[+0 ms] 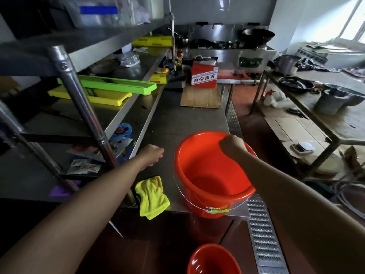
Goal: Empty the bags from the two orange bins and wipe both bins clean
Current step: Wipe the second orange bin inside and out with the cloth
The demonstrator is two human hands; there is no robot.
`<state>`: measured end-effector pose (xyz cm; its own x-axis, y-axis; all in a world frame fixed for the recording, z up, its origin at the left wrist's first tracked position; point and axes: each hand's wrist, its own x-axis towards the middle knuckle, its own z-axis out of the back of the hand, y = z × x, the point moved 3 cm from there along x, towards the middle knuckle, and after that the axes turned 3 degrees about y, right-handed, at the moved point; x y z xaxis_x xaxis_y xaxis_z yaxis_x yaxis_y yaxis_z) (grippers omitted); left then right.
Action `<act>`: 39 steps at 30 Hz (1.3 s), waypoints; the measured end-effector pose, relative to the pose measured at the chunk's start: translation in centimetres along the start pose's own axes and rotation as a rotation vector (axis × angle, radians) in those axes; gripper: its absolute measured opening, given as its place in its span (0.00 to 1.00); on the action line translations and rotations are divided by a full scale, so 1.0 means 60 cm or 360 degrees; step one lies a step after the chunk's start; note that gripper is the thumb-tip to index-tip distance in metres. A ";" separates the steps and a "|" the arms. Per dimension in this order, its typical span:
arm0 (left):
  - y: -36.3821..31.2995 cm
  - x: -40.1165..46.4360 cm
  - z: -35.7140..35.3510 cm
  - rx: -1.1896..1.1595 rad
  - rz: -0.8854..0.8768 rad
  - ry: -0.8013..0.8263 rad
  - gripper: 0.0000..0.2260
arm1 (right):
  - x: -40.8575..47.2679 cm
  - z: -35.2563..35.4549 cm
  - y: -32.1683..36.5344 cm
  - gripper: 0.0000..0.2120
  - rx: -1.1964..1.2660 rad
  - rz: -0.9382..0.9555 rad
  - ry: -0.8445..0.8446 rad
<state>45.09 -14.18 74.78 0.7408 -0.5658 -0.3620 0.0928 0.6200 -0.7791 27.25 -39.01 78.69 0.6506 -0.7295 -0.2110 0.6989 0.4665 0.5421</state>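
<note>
Right hand on bin rim; left hand free above counter.

The right hand (232, 145) gripped the far rim of the orange bin (209, 175), which stood empty at the steel counter (177, 119) edge. At 9 o'clock lay a yellow cloth (152, 196). The left hand (152, 155) was loosely curled, holding nothing. A second orange bin (213, 260) sat at 6 o'clock, on the floor.

Both bare arms reach forward, the left hand (152, 155) loosely curled with knuckles up and holding nothing, the right hand (232, 145) closed in a fist, fingers hidden.
</note>
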 end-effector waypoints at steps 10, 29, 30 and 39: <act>0.143 -0.058 0.035 0.0562 -0.0130 -0.0260 0.12 | -0.099 -0.243 0.203 0.13 -0.0269 0.0678 0.0315; 0.528 0.058 -0.228 0.1424 -0.0408 -0.0378 0.24 | -0.097 -0.648 -0.076 0.07 -0.0197 0.0150 0.0628; 0.529 0.067 -0.232 0.1469 -0.0421 -0.0432 0.21 | -0.095 -0.653 -0.084 0.07 -0.0177 0.0145 0.0631; 0.483 0.063 -0.204 0.1491 -0.0498 -0.0459 0.11 | -0.092 -0.622 -0.083 0.09 -0.0273 0.0339 0.0593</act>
<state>42.43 -5.02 44.56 0.7143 -0.6995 0.0216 0.6993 0.7123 -0.0605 31.26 -18.65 46.81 0.8256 -0.3932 -0.4047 0.5566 0.6854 0.4695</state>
